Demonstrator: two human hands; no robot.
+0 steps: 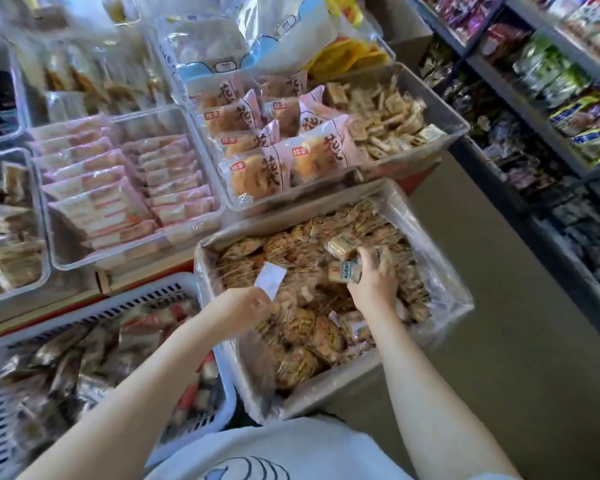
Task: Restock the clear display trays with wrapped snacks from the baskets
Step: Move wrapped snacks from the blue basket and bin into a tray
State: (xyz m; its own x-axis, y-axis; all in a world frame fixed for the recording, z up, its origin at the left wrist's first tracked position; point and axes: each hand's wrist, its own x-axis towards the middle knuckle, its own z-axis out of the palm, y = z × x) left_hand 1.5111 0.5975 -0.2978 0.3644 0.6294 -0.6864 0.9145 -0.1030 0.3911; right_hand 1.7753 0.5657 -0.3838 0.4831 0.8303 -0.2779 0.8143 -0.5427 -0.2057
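A cardboard box (pixel 329 386) lined with clear plastic stands in front of me, full of wrapped round and square snacks. My right hand (pixel 374 284) reaches into it and grips a few small wrapped square snacks (pixel 343 270). My left hand (pixel 248 306) pinches a small white slip of paper (pixel 270 280) above the box's left side. Beyond the box, a clear display tray (pixel 444 114) holds similar small square snacks and pink-wrapped round cakes (pixel 274 147).
A white slotted basket (pixel 94 315) of dark wrapped snacks sits at my lower left. More clear trays (pixel 63 251) with pink flat packs fill the counter to the left. Store shelves (pixel 551 133) of bagged goods line the right, across a narrow floor aisle.
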